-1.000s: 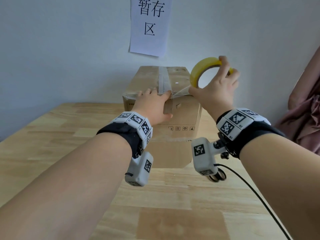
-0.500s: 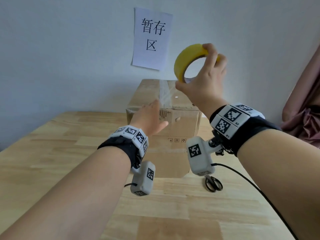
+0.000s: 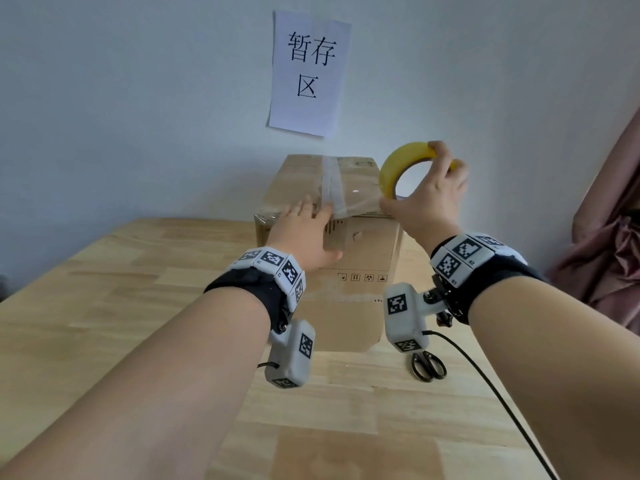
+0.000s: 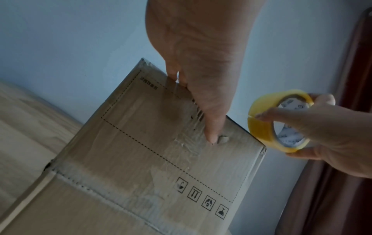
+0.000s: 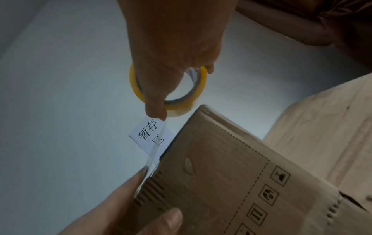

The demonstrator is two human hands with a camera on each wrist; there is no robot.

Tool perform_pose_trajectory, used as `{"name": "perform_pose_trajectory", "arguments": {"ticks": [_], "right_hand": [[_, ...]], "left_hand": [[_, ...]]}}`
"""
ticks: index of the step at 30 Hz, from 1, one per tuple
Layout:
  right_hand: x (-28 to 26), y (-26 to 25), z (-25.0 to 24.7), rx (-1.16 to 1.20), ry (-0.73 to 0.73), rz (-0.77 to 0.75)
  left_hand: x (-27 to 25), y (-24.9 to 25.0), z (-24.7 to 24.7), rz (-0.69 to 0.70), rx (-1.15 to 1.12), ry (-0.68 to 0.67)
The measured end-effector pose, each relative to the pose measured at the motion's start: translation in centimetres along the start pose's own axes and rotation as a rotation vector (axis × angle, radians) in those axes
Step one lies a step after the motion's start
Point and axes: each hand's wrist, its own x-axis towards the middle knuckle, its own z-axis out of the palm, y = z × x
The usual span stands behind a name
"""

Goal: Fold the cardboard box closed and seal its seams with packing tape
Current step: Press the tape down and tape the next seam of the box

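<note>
A closed cardboard box [image 3: 363, 258] stands on the wooden table [image 3: 104, 306] against the wall, with clear tape along its top seam. My left hand [image 3: 304, 233] lies flat over the box's near top edge, fingers straight on the top and thumb on the front face [image 4: 211, 135]. My right hand [image 3: 433, 199] grips a yellow tape roll [image 3: 398, 168] just right of and above that edge. A clear strip of tape [image 3: 360, 206] stretches from the roll to the box under my left fingers; the right wrist view shows this strip [image 5: 157, 146] taut below the roll [image 5: 171, 95].
Black-handled scissors [image 3: 427, 365] lie on the table to the right of the box, beside a black cable [image 3: 502, 403]. A paper sign [image 3: 310, 72] hangs on the wall behind. A pink curtain [image 3: 606, 244] hangs at the right.
My right hand has brought the tape roll down and to the right from above the box, drawing the strip out. My left hand stays pressed on the box's top edge.
</note>
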Motion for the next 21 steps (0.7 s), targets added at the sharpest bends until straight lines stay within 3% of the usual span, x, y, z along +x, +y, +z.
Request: {"name": "perform_pose_trajectory", "arguments": {"ticks": [10,17,21], "right_hand": [[-0.5,0.0,0.7,-0.148,0.008,0.023],[-0.6,-0.1,0.7,-0.147,0.008,0.012],[-0.8,-0.1,0.6,-0.139,0.004,0.024]], "left_hand": [[0.5,0.1,-0.4,-0.002,0.035,-0.006],[-1.6,-6.5,-1.0,-0.129,0.1,-0.035],[-0.9,-3.7,-0.9,-0.063,0.085,-0.021]]}}
